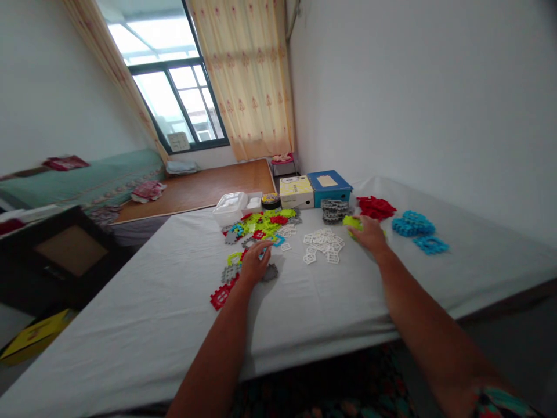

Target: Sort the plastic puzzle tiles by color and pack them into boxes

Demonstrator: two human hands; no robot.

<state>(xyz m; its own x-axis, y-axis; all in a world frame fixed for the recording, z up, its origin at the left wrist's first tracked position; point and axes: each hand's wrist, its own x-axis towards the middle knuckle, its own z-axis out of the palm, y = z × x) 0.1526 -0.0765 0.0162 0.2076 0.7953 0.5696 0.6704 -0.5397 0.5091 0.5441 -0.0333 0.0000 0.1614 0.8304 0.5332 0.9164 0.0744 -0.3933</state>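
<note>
My left hand is over loose interlocking plastic building tiles, its fingers curved with a small gap between them. A blue tile lies at its fingertips; I see nothing held. Under and beside that hand are grey tiles and a red window tile. On the right, my right hand has its fingers closed around lime-green tiles; the palm hides part of them. White window-frame pieces lie spread between the hands.
A mixed heap of tiles lies at the back left, near a clear plastic box. Behind stand a yellow-white box and a blue box. Grey, red and blue tile piles sit at the right.
</note>
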